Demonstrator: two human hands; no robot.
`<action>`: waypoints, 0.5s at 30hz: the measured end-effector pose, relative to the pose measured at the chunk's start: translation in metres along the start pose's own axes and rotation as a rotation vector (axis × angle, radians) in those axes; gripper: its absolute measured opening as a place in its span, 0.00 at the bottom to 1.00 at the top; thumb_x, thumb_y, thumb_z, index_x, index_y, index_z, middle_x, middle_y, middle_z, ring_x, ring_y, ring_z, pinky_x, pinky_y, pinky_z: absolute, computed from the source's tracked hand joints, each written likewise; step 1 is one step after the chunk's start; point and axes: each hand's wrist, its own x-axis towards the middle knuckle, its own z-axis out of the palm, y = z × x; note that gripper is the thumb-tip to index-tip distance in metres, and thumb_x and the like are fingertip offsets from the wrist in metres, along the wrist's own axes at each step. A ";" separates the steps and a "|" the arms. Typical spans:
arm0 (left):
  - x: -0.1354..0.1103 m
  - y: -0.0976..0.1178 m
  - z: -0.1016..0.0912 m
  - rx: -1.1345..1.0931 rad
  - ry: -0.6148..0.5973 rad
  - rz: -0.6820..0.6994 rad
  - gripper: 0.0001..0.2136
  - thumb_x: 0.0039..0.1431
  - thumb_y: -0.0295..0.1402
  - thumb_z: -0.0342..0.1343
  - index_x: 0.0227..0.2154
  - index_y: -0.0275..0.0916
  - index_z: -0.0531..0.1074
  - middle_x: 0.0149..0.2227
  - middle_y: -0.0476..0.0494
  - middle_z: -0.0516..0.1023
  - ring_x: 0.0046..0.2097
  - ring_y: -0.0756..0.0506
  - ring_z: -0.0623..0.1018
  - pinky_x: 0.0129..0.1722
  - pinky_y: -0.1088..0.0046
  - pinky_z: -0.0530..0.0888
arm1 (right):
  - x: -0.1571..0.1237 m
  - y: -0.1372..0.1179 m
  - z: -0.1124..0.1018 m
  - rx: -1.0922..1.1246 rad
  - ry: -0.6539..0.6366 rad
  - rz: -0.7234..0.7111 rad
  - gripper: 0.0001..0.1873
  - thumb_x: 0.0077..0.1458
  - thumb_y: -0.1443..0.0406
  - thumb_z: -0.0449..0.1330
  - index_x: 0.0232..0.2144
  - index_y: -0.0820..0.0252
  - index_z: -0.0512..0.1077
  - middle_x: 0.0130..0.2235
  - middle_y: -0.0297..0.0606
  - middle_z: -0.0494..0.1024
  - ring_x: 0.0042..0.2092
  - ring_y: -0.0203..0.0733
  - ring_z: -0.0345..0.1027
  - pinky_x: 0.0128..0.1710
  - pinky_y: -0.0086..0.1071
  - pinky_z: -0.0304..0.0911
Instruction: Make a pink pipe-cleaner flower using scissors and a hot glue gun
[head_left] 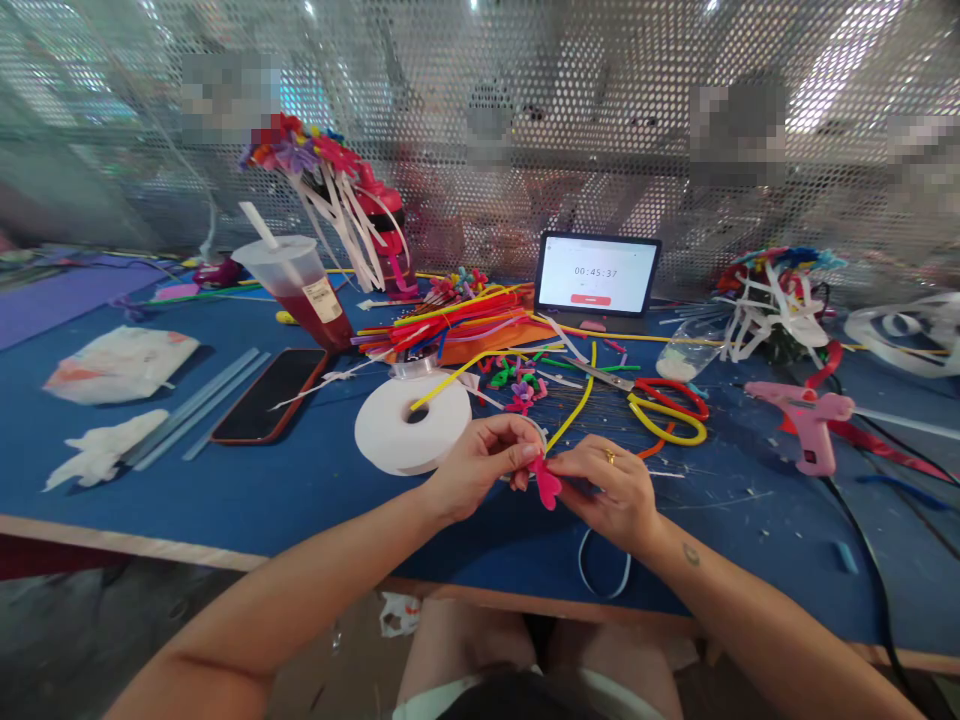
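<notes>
Held low over the blue table, a small pink pipe-cleaner petal shape (546, 482) sits between my two hands. My left hand (480, 465) pinches its upper end with the thumb and fingertips. My right hand (604, 492) grips it from the other side, with its fingertips closed on the pink piece. A long yellow pipe cleaner (579, 408) rises from behind my hands, and I cannot tell whether it joins the pink piece. A roll of white ribbon (411, 422) lies just left of my left hand.
On the blue table (225, 500) lie scissors (645, 393), a pink glue gun (802, 420), a bundle of pipe cleaners (442, 325), a phone (268, 395), a plastic cup (296, 290) and a tablet showing a timer (598, 275). A perforated metal screen stands behind.
</notes>
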 end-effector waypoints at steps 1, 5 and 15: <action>0.000 0.000 0.000 0.005 -0.002 -0.002 0.12 0.48 0.37 0.63 0.26 0.33 0.69 0.21 0.52 0.70 0.19 0.57 0.68 0.20 0.82 0.64 | 0.000 0.000 0.000 0.004 -0.001 0.006 0.07 0.52 0.71 0.60 0.34 0.57 0.71 0.26 0.34 0.78 0.26 0.33 0.67 0.27 0.27 0.65; 0.000 0.001 0.000 0.014 -0.006 0.001 0.12 0.48 0.37 0.63 0.26 0.33 0.69 0.21 0.52 0.70 0.19 0.57 0.68 0.20 0.82 0.64 | 0.001 -0.002 -0.001 0.009 0.007 0.014 0.07 0.52 0.72 0.60 0.34 0.57 0.72 0.25 0.32 0.77 0.25 0.32 0.67 0.27 0.26 0.65; 0.001 0.001 0.000 0.007 -0.006 -0.002 0.12 0.48 0.36 0.64 0.26 0.33 0.69 0.22 0.52 0.70 0.20 0.57 0.68 0.20 0.82 0.65 | -0.002 -0.002 0.000 0.025 -0.021 0.112 0.05 0.51 0.71 0.61 0.31 0.57 0.73 0.24 0.32 0.75 0.25 0.31 0.65 0.24 0.23 0.63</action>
